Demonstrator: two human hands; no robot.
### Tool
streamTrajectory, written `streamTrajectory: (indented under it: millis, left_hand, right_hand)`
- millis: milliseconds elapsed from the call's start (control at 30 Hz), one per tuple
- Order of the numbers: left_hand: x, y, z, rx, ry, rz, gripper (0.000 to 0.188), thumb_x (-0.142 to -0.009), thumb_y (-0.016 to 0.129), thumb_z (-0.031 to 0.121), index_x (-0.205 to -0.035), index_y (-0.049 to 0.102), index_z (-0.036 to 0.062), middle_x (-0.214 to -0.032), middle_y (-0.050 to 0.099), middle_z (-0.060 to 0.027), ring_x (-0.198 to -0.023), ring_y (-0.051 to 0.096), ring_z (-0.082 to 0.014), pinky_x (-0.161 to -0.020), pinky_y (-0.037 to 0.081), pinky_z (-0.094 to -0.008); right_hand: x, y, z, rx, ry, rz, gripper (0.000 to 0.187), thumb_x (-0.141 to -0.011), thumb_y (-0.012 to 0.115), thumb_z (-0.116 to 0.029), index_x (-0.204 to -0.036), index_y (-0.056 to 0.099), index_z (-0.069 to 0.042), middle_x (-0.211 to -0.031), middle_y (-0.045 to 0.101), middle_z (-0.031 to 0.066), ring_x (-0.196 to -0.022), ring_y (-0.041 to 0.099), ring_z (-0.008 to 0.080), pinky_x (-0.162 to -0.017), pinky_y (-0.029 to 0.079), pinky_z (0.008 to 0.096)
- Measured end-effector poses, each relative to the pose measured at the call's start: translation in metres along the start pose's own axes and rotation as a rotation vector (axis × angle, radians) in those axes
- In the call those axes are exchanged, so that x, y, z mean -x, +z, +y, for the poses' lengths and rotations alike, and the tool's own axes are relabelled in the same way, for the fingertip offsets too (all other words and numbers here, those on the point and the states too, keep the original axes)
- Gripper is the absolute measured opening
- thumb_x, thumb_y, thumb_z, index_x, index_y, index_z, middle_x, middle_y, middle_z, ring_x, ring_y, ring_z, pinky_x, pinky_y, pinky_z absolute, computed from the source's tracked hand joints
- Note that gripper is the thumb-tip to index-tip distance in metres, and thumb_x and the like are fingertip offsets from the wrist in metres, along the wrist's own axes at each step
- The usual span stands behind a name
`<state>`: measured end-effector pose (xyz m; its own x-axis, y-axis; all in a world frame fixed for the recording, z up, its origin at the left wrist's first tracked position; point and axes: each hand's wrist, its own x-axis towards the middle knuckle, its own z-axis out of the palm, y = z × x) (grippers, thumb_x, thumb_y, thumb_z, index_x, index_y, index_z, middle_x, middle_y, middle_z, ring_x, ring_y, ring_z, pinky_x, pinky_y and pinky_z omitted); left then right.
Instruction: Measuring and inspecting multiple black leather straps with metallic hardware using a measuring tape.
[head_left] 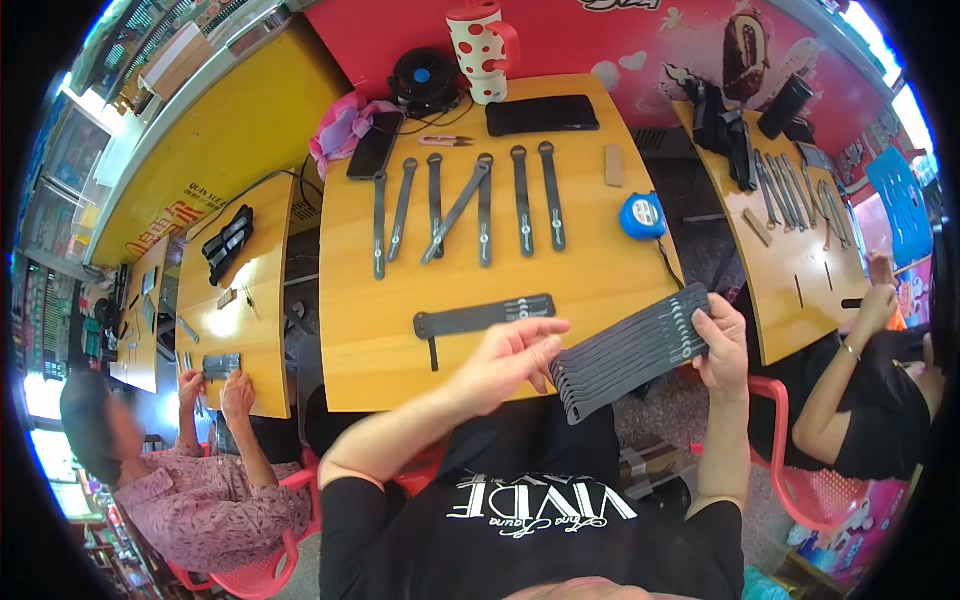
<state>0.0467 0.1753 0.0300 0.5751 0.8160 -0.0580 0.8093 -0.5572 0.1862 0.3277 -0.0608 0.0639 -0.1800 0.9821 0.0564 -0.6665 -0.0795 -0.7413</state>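
My right hand [722, 345] grips the right end of a fanned stack of dark grey straps [630, 350], thumb on top, above the table's front edge. The straps overlap side by side, with pale marks near the gripped end and rounded ends on the left. My left hand [512, 362] is at those rounded ends, its index finger stretched out and fingers apart; the lower fingertips are partly hidden. Just beyond it lies a smaller bundle of straps [465, 318], one strap tail sticking out toward me. Farther back, several single straps [485, 215] lie in a row, one slanting across another.
On my wooden table [380, 350] are a blue tape measure [642, 216], a tan strip [613, 165], thread snips [445, 141], a phone [375, 147], a black case [543, 115], a fan [424, 80] and a spotted tumbler [481, 50]. People sit at tables on both sides.
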Motion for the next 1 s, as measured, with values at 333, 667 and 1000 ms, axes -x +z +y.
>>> streamTrajectory:
  millis: [333, 667, 1000]
  left_hand:
    - [0.05, -0.002, 0.045, 0.28, 0.075, 0.083, 0.082, -0.064, 0.082, 0.032, -0.133, 0.051, 0.0019, -0.131, 0.052, -0.0195, -0.123, 0.049, -0.0348, -0.105, 0.039, -0.0383]
    - [0.038, 0.026, 0.034, 0.401, 0.002, 0.004, 0.077, -0.064, 0.082, 0.027, -0.132, 0.054, 0.0032, -0.129, 0.046, -0.0172, -0.123, 0.048, -0.0328, -0.105, 0.04, -0.0375]
    - [0.017, 0.04, 0.045, 0.159, 0.094, 0.188, 0.067, -0.067, 0.082, 0.031, -0.123, 0.059, 0.0017, -0.133, 0.044, -0.0186, -0.12, 0.049, -0.0367, -0.099, 0.044, -0.0429]
  right_hand:
    - [0.097, 0.018, 0.015, -0.17, 0.189, -0.053, 0.024, -0.093, 0.057, -0.007, -0.113, 0.058, 0.006, -0.105, 0.068, 0.0142, -0.094, 0.067, 0.0209, -0.085, 0.054, 0.0339]
    - [0.085, -0.006, 0.018, -0.063, 0.269, 0.108, 0.021, -0.094, 0.058, -0.012, -0.109, 0.059, 0.003, -0.093, 0.069, 0.0123, -0.061, 0.063, 0.0115, -0.043, 0.043, 0.0205]
    - [0.068, -0.029, 0.017, 0.009, 0.209, 0.17, 0.023, -0.097, 0.054, -0.012, -0.114, 0.06, 0.002, -0.091, 0.07, 0.0083, -0.054, 0.059, 0.0065, -0.041, 0.043, 0.0171]
